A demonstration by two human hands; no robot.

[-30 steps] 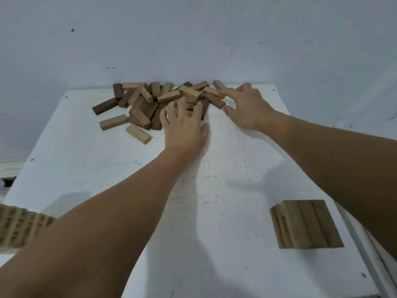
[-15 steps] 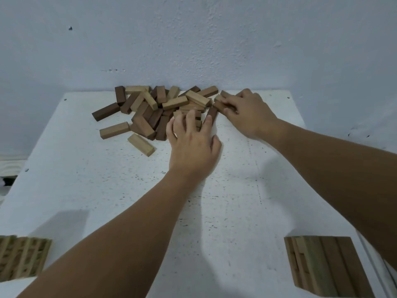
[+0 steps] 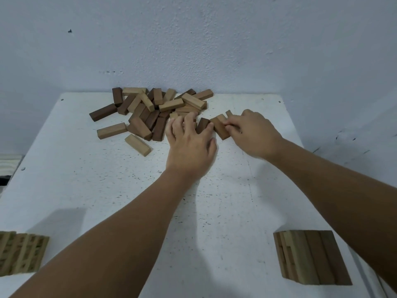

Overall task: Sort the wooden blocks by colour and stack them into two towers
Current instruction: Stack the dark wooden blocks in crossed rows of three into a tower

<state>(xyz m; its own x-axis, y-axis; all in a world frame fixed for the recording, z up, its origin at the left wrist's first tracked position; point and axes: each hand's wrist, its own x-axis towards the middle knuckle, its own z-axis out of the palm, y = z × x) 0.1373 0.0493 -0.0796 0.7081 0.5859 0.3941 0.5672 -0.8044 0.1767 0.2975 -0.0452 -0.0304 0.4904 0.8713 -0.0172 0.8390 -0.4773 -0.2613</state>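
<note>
A loose pile of light and dark wooden blocks [image 3: 154, 108] lies at the far side of the white table [image 3: 107, 190], against the wall. My left hand [image 3: 190, 145] rests palm down at the pile's near right edge, fingers spread over a dark block [image 3: 203, 124]. To its right, my right hand [image 3: 253, 134] pinches a few brown blocks [image 3: 221, 127] pulled clear of the pile. A stacked tower [image 3: 311, 257] stands at the near right. Another stacked tower [image 3: 21, 252] stands at the near left edge.
The blue-grey wall [image 3: 214, 50] rises directly behind the pile. The table's right edge runs close beside the near-right tower. A pale plank [image 3: 8, 161] shows beyond the table's left edge. A single light block [image 3: 137, 145] lies apart in front of the pile.
Both hands have drawn back toward me from the pile. My right hand has dragged a few brown blocks out to the right, and the view has tilted so the towers sit lower in frame.
</note>
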